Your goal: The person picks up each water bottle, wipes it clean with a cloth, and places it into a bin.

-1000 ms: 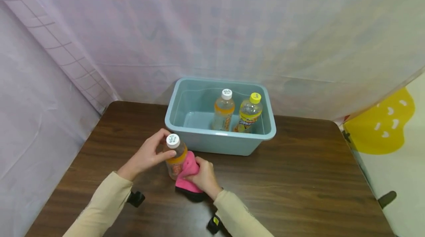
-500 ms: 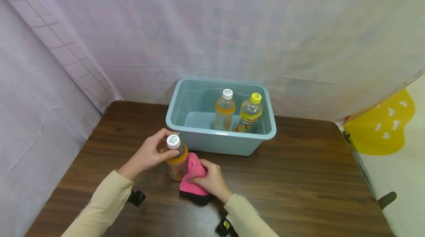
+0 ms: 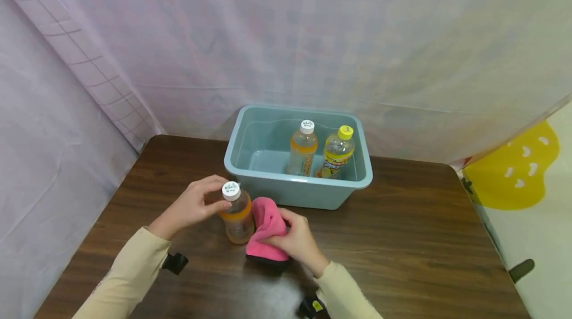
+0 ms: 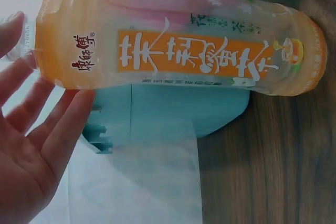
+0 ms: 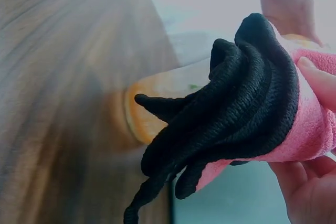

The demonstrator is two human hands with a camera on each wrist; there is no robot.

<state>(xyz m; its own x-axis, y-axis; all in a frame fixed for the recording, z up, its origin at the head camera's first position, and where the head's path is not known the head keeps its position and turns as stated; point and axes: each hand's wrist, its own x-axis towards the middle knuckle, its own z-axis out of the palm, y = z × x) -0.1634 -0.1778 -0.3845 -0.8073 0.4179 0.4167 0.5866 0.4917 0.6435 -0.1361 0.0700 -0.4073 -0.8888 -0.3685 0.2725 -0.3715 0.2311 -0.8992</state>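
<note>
A clear plastic drink bottle with an orange band and white cap stands upright on the table. My left hand holds it near the neck, thumb on the near side. In the left wrist view the bottle's orange label with white characters faces the camera. My right hand grips a bunched pink cloth against the bottle's right side. The cloth's black edging hangs in folds in the right wrist view and hides part of the bottle there.
Just behind the hands stands a blue-grey plastic tub. Inside it are a white-capped bottle and a yellow-capped bottle. The brown wooden table extends to the right, and a pale curtain hangs behind.
The bottle has turned in place, its printed label shifting out of the head view. My right hand and the cloth have moved slightly right; my left hand has shifted slightly left on the neck.
</note>
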